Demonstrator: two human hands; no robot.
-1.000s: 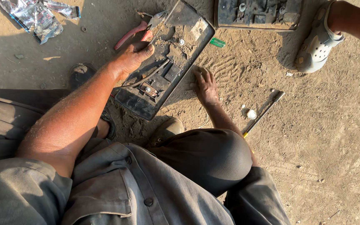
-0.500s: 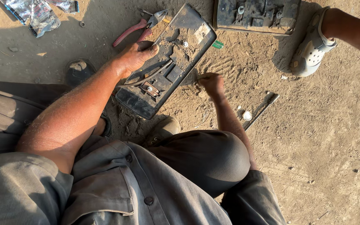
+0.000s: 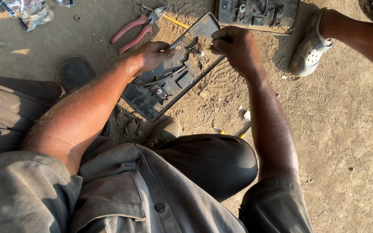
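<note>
Fingers of the right hand (image 3: 237, 45) curl tightly around a small tool, hardly visible, pressed to a dark plastic panel (image 3: 175, 77) lying tilted on sandy ground. Left hand (image 3: 154, 55) lies flat, fingers spread, steadying its edge. Rigid and light-looking, the panel seems best gripped by its rim. Both forearms reach forward; red-handled pliers (image 3: 137, 26) lie near.

The dusty black panel (image 3: 169, 82) lay flat on the sand, slanting away from me, its wires and small fittings facing up. My left hand (image 3: 152, 55) rested on its near edge, and my right hand (image 3: 237, 45) closed over its far corner.
</note>
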